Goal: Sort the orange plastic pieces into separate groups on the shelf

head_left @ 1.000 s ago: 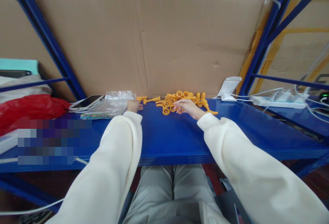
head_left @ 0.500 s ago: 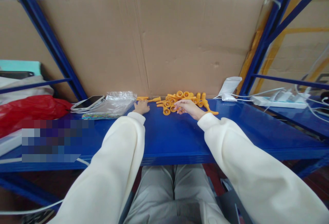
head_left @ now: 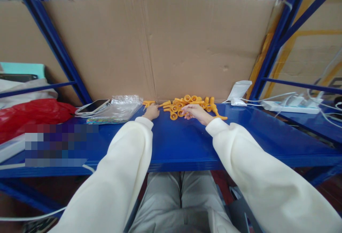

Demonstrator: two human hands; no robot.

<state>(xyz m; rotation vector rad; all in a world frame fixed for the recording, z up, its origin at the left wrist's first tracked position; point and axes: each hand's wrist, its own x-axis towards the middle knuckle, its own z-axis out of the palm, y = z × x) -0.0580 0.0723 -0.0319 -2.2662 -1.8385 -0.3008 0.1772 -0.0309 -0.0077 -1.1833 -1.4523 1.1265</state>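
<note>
A heap of small orange plastic parts [head_left: 191, 103] lies at the back of the blue shelf [head_left: 181, 144], against the cardboard wall. My right hand [head_left: 195, 112] rests at the heap's front edge, fingers curled round one or more orange parts. My left hand [head_left: 152, 112] reaches toward two loose orange parts [head_left: 155, 103] to the left of the heap; its fingertips touch or pinch one, and the grip is too small to make out.
A clear plastic bag [head_left: 117, 109] and a phone [head_left: 92, 106] on a white cable lie left of my left hand. A red bag [head_left: 32, 113] sits far left. A white pouch [head_left: 237, 91] and a power strip [head_left: 291, 105] with cables sit to the right.
My left hand has moved right, from beside the clear bag to the loose orange parts. My right hand has stayed at the heap.
</note>
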